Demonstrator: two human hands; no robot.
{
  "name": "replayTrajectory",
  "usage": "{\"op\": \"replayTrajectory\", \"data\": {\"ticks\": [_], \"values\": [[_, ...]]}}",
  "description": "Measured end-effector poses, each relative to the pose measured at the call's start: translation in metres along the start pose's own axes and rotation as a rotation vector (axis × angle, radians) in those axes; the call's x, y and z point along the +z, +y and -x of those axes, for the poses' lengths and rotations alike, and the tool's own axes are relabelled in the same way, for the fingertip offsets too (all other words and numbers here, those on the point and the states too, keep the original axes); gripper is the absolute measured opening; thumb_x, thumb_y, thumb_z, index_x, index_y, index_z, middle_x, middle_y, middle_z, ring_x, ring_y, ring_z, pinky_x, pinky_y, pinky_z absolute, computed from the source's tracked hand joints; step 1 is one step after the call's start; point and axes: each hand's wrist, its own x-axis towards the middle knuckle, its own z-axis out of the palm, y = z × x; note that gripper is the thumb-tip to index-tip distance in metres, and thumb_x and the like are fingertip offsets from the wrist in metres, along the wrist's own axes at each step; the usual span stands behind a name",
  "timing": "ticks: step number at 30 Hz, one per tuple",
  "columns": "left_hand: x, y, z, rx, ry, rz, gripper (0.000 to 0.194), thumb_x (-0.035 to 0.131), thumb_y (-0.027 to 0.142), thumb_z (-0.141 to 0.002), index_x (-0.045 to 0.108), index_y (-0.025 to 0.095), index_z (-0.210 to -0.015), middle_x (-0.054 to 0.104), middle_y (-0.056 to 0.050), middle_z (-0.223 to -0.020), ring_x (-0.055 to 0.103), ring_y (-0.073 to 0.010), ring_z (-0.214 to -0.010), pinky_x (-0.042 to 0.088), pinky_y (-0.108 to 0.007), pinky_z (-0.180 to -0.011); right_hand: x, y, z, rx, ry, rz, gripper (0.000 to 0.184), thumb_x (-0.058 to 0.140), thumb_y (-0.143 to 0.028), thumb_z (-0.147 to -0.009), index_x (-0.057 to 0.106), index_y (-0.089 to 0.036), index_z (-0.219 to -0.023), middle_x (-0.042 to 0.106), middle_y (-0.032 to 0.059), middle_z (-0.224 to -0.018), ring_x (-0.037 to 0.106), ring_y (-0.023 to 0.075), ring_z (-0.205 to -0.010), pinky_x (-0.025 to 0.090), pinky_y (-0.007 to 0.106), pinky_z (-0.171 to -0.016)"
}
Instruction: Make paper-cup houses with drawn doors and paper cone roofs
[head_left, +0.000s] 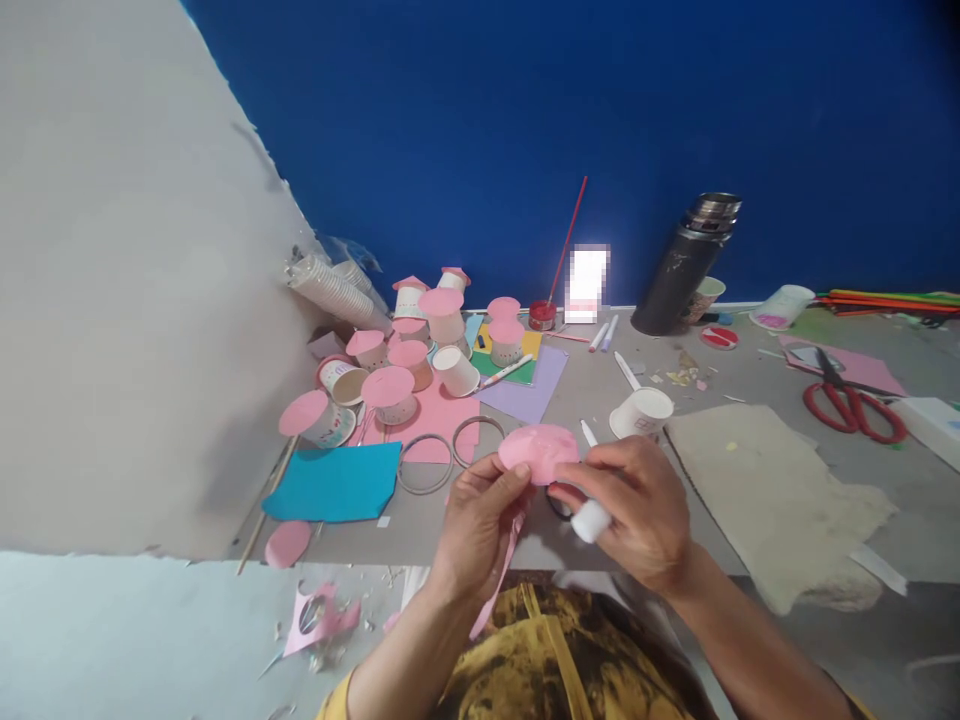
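The left hand [486, 508] pinches the disc [541, 448], seemingly to steady it; right of its fingers, the right hand [640, 512] clasps a tube [591, 521].

Stretches out as a grey worktop [416, 530]. Carries a blue sheet [331, 483] and a thin stick [251, 544] by the left edge, with a pink disc [288, 545] near the front left corner. Holds a pink sheet [448, 405] and two rings [424, 491] left of the middle. Bears a dark flask [675, 280] and a red jar [542, 318] near the back edge, red-handled scissors [846, 390] toward the right edge, and a beige cloth [772, 490] drooping over the front edge, right of the middle.
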Motion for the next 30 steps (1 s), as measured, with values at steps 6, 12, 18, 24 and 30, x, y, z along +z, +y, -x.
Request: {"op": "replayTrajectory", "data": {"ticks": [6, 12, 18, 24, 30], "values": [[-0.007, 0.005, 0.001, 0.178, -0.027, -0.21, 0.019, 0.092, 0.032, -0.063, 0.083, 0.02, -0.075, 0.079, -0.004, -0.083, 0.069, -0.0178, -0.079, 0.055, -0.032, -0.083, 0.0, 0.004, 0.012, 0.857, -0.134, -0.782, 0.04, 0.07, -0.058, -0.088, 0.074, -0.019, -0.079, 0.061, 0.0031, -0.068, 0.051, 0.0166, -0.061, 0.042, 0.03, -0.057], [-0.012, 0.004, 0.001, 0.131, -0.124, -0.239, 0.025, 0.092, 0.035, -0.066, 0.084, 0.021, -0.085, 0.08, -0.005, -0.083, 0.07, -0.0206, -0.079, 0.056, -0.036, -0.084, 0.014, -0.004, 0.015, 1.079, -0.083, -1.014, 0.04, 0.084, -0.053, -0.075, 0.067, -0.018, -0.067, 0.046, -0.0032, -0.059, 0.037, 0.0122, -0.058, 0.034, 0.027, -0.055], [-0.008, -0.008, 0.004, 0.005, -0.12, 0.009, 0.028, 0.095, 0.033, -0.063, 0.083, 0.02, -0.084, 0.079, -0.003, -0.079, 0.068, -0.0138, -0.07, 0.055, -0.027, -0.077, 0.016, -0.008, 0.018, 0.99, -0.089, -0.843, 0.035, 0.078, -0.048, -0.082, 0.067, -0.019, -0.068, 0.057, -0.0006, -0.064, 0.047, 0.0144, -0.062, 0.04, 0.027, -0.057], [-0.008, -0.011, 0.003, 0.001, -0.126, 0.017, 0.026, 0.092, 0.033, -0.067, 0.082, 0.019, -0.087, 0.08, -0.005, -0.083, 0.07, -0.0175, -0.078, 0.055, -0.033, -0.086, 0.019, -0.012, 0.019, 1.02, -0.14, -1.03, 0.032, 0.079, -0.05, -0.082, 0.077, -0.018, -0.081, 0.071, 0.005, -0.077, 0.058, 0.018, -0.071, 0.049, 0.032, -0.068], [-0.007, -0.009, 0.0, -0.042, -0.175, 0.019, 0.036, 0.095, 0.038, -0.063, 0.082, 0.017, -0.089, 0.078, -0.006, -0.081, 0.07, -0.0189, -0.076, 0.055, -0.035, -0.085, 0.027, -0.014, 0.017, 1.203, 0.021, -1.144, 0.038, 0.092, -0.049, -0.065, 0.074, -0.016, -0.07, 0.059, 0.0002, -0.059, 0.046, 0.0128, -0.057, 0.042, 0.027, -0.055]]}}
